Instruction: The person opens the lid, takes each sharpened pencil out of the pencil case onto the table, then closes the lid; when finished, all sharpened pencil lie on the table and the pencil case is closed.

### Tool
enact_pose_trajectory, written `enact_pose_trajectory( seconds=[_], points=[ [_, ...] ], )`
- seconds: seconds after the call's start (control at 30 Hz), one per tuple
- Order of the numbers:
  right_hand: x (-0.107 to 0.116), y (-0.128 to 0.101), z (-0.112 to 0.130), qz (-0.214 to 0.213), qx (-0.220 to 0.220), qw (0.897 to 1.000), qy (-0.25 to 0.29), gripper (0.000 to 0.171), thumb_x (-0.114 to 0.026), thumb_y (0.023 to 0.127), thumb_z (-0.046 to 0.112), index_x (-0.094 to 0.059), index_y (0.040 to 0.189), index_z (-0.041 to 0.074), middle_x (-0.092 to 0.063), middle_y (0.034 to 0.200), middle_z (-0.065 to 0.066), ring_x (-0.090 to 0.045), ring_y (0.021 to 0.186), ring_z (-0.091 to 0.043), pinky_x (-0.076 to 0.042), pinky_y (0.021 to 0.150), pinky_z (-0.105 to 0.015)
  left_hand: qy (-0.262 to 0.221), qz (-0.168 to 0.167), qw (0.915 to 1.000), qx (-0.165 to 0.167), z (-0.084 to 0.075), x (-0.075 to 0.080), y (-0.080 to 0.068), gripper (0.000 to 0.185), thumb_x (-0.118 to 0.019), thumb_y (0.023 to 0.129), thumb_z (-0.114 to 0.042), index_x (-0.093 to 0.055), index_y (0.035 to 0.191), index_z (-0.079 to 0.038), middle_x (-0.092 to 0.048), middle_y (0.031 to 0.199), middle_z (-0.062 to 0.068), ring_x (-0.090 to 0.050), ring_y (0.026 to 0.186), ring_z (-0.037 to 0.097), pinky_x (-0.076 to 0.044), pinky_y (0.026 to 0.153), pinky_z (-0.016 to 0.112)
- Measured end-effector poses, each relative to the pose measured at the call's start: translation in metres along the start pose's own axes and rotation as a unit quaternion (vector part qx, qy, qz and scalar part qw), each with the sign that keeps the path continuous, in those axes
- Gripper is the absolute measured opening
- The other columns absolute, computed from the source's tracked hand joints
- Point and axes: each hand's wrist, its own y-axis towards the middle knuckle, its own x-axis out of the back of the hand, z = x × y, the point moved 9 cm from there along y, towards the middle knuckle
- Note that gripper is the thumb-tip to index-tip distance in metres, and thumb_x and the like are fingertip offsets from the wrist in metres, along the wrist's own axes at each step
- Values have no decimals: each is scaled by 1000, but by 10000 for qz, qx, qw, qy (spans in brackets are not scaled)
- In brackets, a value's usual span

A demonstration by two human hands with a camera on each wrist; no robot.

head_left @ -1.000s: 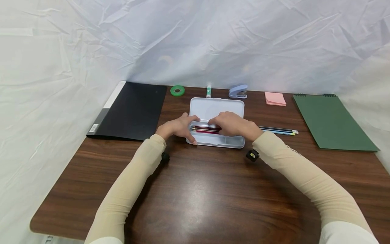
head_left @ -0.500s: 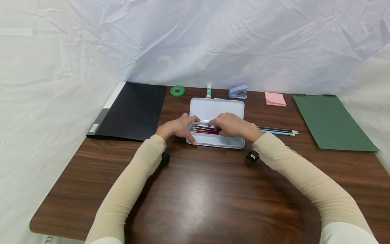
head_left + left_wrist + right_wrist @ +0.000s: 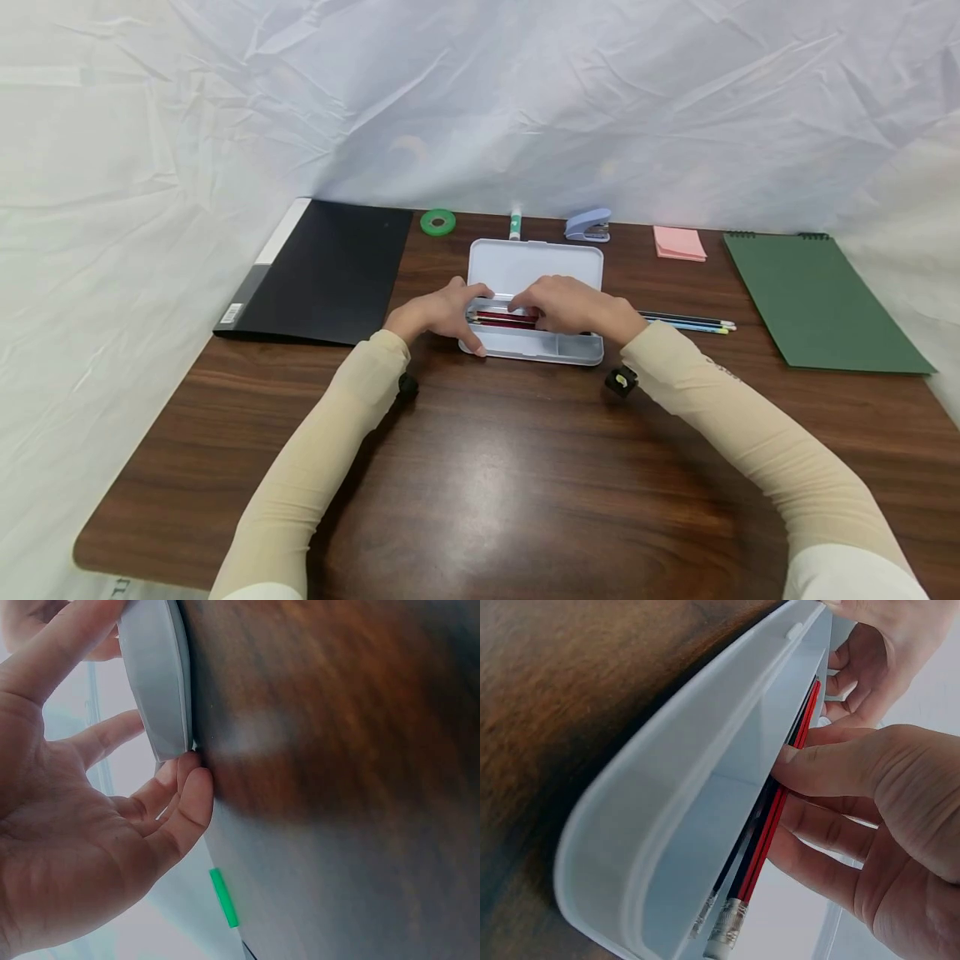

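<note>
A white pencil case lies on the table with its lid raised at the back. My left hand grips its left end, thumb at the front wall and fingers toward the back. In the left wrist view, fingertips touch the end of the case. Over the case, my right hand pinches red-and-black pencils between thumb and fingers. Their metal-banded eraser end points to the near right end in the right wrist view. Further pencils lie alongside, partly hidden by the hand.
Black and blue pencils lie right of the case. Behind stand a green tape roll, a glue stick or marker and a blue stapler. Pink sticky notes and a green spiral pad are right, a black folder left.
My right hand has shifted very slightly leftward over the pencils. My left hand stays on the end of the case.
</note>
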Motion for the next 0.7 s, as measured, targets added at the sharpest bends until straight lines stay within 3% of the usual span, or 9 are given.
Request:
enact_pose_trajectory(
  seconds=[0.37, 0.7],
  points=[
    [1, -1, -1, 114, -34, 9999, 16, 38, -69, 88, -3, -70, 124, 10, -71, 91, -6, -58, 75, -17, -51, 75, -38, -7, -15, 10000, -4, -1, 0, 1, 96, -88, 75, -36, -34, 154, -24, -34, 138, 14, -42, 125, 29, -41, 106, 48],
    [8, -12, -11, 148, -1, 9991, 408, 39, -69, 88, -4, -69, 125, 8, -73, 95, -6, -63, 81, -18, -52, 77, -38, 53, -43, 10000, -73, -1, 1, 2, 96, -89, 74, -36, -36, 153, -25, -35, 135, 15, -42, 124, 29, -41, 106, 47]
  ],
)
